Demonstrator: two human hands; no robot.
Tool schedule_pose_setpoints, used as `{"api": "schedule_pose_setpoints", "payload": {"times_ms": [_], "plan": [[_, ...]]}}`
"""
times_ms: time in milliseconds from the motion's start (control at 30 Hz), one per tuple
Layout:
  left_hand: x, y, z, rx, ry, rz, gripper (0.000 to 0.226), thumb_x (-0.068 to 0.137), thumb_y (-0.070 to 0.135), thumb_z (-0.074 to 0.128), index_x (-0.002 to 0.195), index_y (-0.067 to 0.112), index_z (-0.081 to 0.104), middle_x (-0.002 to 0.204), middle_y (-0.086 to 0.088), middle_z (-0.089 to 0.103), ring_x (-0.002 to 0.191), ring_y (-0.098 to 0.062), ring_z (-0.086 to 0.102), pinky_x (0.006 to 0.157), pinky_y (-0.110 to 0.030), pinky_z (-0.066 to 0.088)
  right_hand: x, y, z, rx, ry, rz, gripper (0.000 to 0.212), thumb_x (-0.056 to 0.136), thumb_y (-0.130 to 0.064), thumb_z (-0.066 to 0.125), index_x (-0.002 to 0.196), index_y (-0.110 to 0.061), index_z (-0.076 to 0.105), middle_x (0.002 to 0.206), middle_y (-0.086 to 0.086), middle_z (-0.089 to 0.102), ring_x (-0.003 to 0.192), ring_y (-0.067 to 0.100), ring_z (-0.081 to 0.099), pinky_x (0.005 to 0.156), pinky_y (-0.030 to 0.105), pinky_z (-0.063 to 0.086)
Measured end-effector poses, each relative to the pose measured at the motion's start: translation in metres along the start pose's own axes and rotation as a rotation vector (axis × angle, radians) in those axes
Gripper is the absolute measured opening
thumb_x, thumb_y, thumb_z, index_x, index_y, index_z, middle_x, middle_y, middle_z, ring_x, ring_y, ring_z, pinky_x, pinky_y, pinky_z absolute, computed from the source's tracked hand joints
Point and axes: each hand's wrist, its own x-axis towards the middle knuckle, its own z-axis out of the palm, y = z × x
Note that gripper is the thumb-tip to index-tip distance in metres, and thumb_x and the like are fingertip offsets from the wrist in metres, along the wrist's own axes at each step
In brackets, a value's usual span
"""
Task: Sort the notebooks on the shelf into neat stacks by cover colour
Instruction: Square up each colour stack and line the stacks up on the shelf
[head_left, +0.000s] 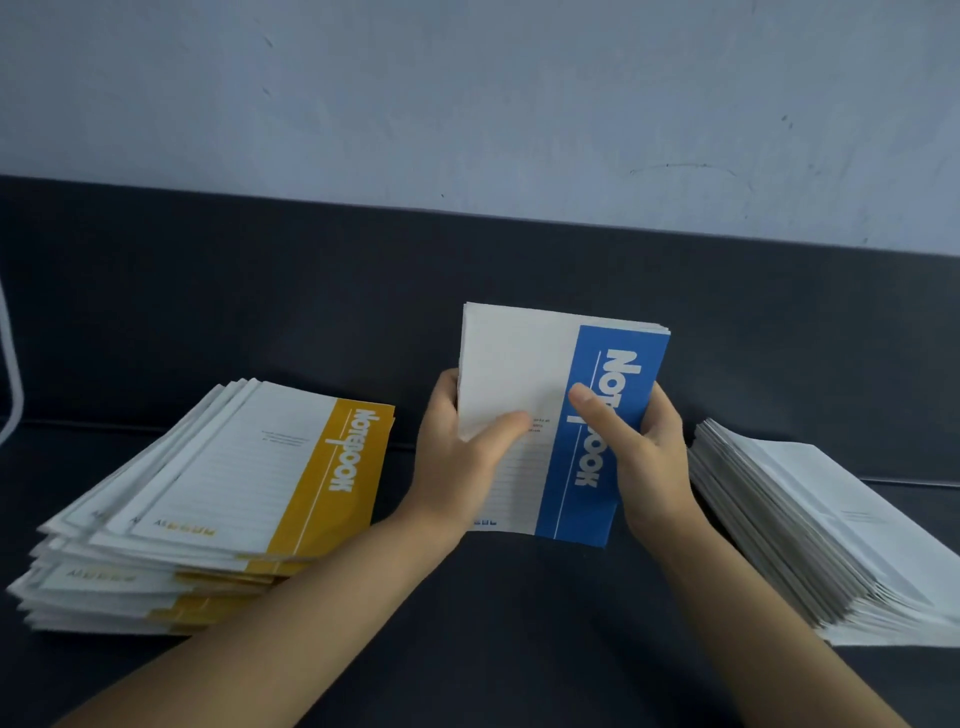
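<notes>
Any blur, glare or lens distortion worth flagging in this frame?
Head view: soft throughout, small print on the blue notebooks smeared; dim, flat light, no glare; the back edge of the shelf slants and bows slightly; the white stack cropped at right.

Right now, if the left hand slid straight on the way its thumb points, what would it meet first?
Likely the right hand, whose thumb lies just ahead across the blue notebooks both hold.

left hand (457, 467): thumb in front, grips blue notebooks (524, 364) | right hand (649, 457): same grip | forearms: converging
</notes>
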Motion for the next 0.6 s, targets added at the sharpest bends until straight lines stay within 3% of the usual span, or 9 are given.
{"api": "schedule_pose_setpoints", "payload": {"times_ms": [133,300,433,567,600], "plan": [[-0.004,-0.005,0.003,0.037,0.008,-0.105,0.037,0.086,0.025,0.070,0.118,0.024,0.050,0.104,0.008,0.064,0.096,-0.011,0.061,0.069,-0.021,0.043,-0.001,0.005,0.002,-0.024,-0.007,0.030,0.036,0.072,-0.032,0.071,0.103,-0.018,0.060,0.100,0.000,0.073,0.090,0.020,0.071,0.075,0.036,0.057],[-0.002,-0.005,0.002,0.061,-0.065,-0.124,0.035,0.091,0.020,0.064,0.121,0.022,0.047,0.109,0.007,0.063,0.100,-0.008,0.061,0.075,-0.021,0.046,0.003,-0.002,-0.004,-0.182,0.055,-0.038,0.009,0.088,-0.020,0.067,0.095,-0.023,0.062,0.091,-0.003,0.073,0.084,0.015,0.071,0.069,0.029,0.059],[0.000,-0.007,0.005,0.232,-0.215,-0.232,0.032,0.093,0.019,0.061,0.118,0.018,0.041,0.111,0.005,0.058,0.097,-0.005,0.058,0.069,-0.019,0.046,0.021,0.002,-0.027,-0.378,0.078,0.281,0.020,0.085,-0.027,0.071,0.097,-0.014,0.062,0.092,0.009,0.073,0.084,0.031,0.070,0.076,0.048,0.058],[0.000,-0.013,0.010,0.389,-0.343,-0.328,0.025,0.090,0.010,0.063,0.094,0.032,0.051,0.097,0.014,0.061,0.085,0.002,0.058,0.064,-0.012,0.046,0.026,0.014,-0.039,-0.777,0.010,0.527,0.040,0.083,-0.033,0.071,0.101,0.000,0.057,0.084,0.008,0.065,0.070,0.021,0.061,0.064,0.032,0.051],[0.000,-0.015,0.010,0.434,-0.341,-0.335,0.022,0.090,0.012,0.065,0.097,0.030,0.054,0.100,0.013,0.062,0.087,-0.001,0.059,0.066,-0.013,0.046,0.026,0.018,-0.039,-0.909,-0.022,0.553,0.042,0.085,-0.036,0.069,0.100,0.000,0.055,0.079,0.005,0.060,0.066,0.017,0.056,0.059,0.029,0.045]]}}
